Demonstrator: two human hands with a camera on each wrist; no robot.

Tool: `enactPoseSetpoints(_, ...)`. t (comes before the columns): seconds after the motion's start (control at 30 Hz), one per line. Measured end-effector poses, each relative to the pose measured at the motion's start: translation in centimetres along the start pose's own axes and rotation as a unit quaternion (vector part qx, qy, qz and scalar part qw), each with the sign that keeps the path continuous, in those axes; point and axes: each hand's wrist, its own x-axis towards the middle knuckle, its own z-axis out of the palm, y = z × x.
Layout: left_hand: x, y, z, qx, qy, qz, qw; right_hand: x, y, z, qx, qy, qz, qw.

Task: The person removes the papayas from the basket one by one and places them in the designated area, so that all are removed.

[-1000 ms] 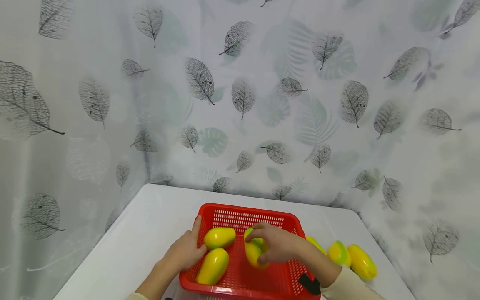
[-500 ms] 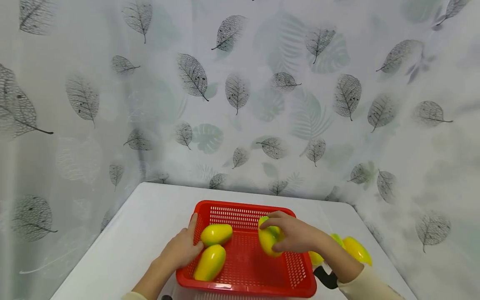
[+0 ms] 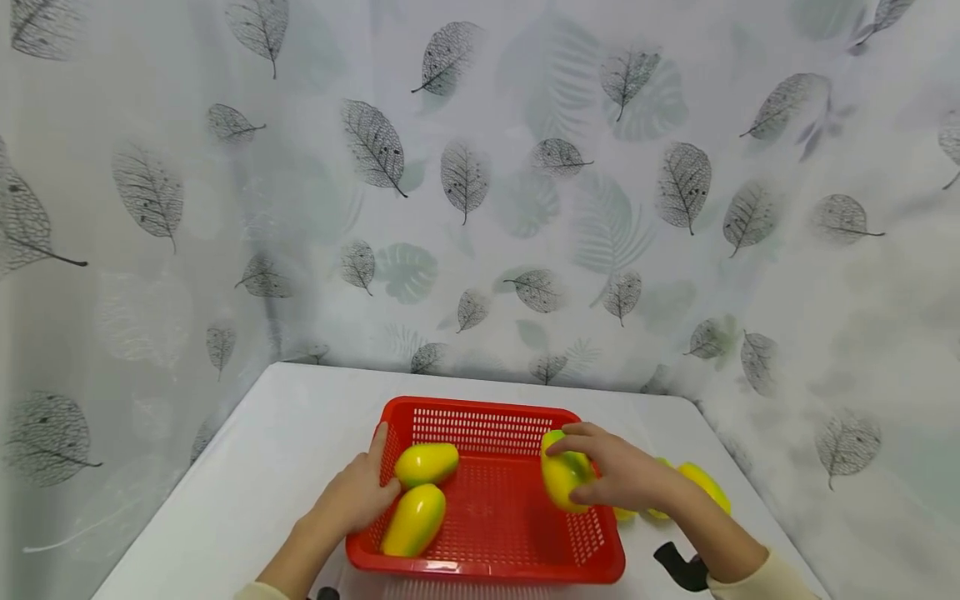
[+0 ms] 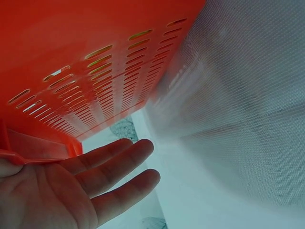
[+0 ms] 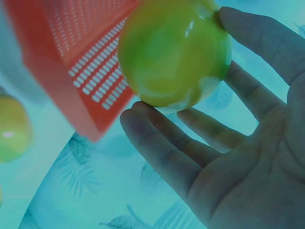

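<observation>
A red basket holds two yellow-green fruits at its left side. On the basket's left rim lies my left hand, with the thumb over the inner edge. The left wrist view shows that hand with its other fingers stretched out beneath the basket's wall. Above the basket's right side, my right hand grips another yellow-green fruit. In the right wrist view the fingertips of the right hand press around this fruit, beside the basket's corner.
More yellow fruits lie on the white table to the right of the basket, partly behind the right arm. A black curved object is near the right sleeve. A leaf-patterned curtain hangs behind the table.
My right hand has carried its fruit from over the basket's middle to over its right side. My left hand has stayed on the left rim. The head view has shifted slightly.
</observation>
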Motion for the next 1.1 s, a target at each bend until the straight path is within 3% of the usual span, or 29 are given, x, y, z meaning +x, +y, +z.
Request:
enactPoseSetpoints(0.43, 0.0, -0.2, 0.6, -0.005, -0.009, -0.001, 0.9999, -5.2, 3.0, -0.7, 0.018, 0.016, 0.054, 0.9982)
enactPoseSetpoints(0.8, 0.2, -0.4, -0.1, 0.002, -0.012, -0.002, 0.9999, -6.8, 4.2, -0.6, 0.031, 0.034, 0.061, 0.9971)
enactPoseSetpoints(1.1, 0.3, -0.5, 0.1, 0.003, -0.017, -0.001, 0.9999, -7.9, 5.5, -0.1, 0.023, 0.028, 0.076, 0.9965)
